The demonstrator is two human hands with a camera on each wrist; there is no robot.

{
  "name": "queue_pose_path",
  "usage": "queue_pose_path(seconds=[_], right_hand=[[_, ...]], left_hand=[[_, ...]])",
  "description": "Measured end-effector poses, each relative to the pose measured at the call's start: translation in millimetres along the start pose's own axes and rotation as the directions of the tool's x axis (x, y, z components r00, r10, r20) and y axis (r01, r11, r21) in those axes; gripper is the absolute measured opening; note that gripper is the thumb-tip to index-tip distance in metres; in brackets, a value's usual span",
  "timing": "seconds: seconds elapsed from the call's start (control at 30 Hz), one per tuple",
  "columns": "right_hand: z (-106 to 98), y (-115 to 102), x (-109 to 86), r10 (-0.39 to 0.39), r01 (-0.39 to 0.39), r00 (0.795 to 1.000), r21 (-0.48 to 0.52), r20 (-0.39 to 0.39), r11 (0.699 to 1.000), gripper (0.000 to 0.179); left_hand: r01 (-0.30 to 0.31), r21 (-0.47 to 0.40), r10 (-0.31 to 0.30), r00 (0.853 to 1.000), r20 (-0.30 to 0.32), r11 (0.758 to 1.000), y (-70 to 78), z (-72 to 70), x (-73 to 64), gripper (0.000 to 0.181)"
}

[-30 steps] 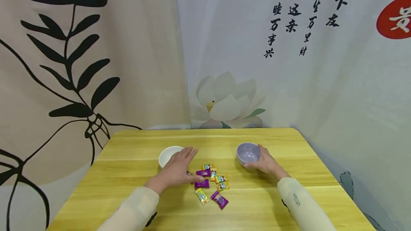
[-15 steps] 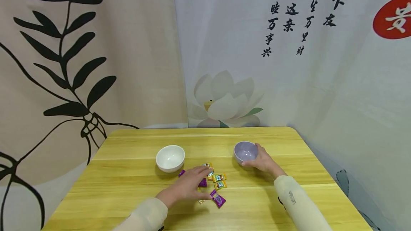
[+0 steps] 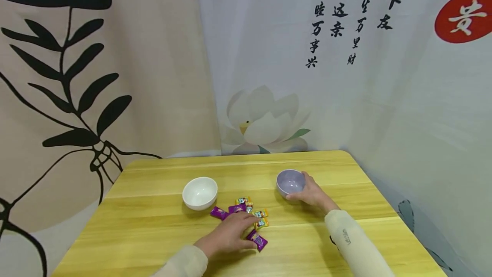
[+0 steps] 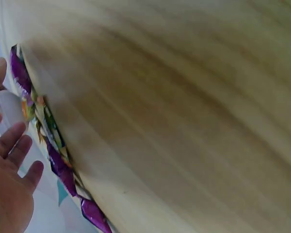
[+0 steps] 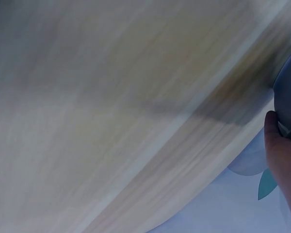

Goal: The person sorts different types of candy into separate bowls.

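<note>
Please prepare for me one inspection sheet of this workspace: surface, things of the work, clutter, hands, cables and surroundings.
Surface: wood-grain table, yellowish.
Job's things: white bowl on the left, lavender bowl on the right, both upright; purple-wrapped candies and yellow-wrapped candies loose on the table.
Clutter: nothing seen.
Left hand: fingers over the candies, hiding some; contact cannot be told.
Right hand: holds the lavender bowl at its side.
Cables: nothing seen.
Surroundings: backdrop printed with plant, lotus and writing.
</note>
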State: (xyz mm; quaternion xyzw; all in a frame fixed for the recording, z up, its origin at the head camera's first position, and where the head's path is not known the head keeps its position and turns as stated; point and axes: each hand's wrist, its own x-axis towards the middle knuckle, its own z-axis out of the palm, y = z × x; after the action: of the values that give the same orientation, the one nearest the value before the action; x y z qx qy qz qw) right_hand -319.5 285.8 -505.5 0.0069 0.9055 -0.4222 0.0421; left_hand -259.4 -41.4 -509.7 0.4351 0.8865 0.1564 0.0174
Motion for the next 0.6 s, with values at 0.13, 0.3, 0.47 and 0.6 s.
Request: queue_pose_path(seconds=[0.13,0.3,0.47,0.6], right_hand=[[0.6,1.6,1.4,-0.004,0.004,1.0,0.004,-0.006,1.0,0.128],[-0.4,1.6,3.2,-0.012,0.012,1.0,0.007,-0.013,1.0,0.128],[-0.7,2.5,4.0,-0.011,0.011,1.0,-0.009,-0.013,1.0,0.127],[-0.1,1.0,2.4,-0.002,0.002,1.0,0.0,-0.013,1.0,0.126]], left_hand=[[-0.049,0.027,0.05,0.998,-0.033,0.998,1.1,4.1,1.1,0.067],[-0.06,0.057,0.063,0.997,-0.045,0.997,0.5,6.8,2.4,0.058],[-0.056,0.085,0.059,0.998,-0.036,0.995,0.7,8.4,3.8,0.052],[-0.085,0.104,0.088,0.996,-0.028,0.991,1.0,10.0,4.2,0.046]])
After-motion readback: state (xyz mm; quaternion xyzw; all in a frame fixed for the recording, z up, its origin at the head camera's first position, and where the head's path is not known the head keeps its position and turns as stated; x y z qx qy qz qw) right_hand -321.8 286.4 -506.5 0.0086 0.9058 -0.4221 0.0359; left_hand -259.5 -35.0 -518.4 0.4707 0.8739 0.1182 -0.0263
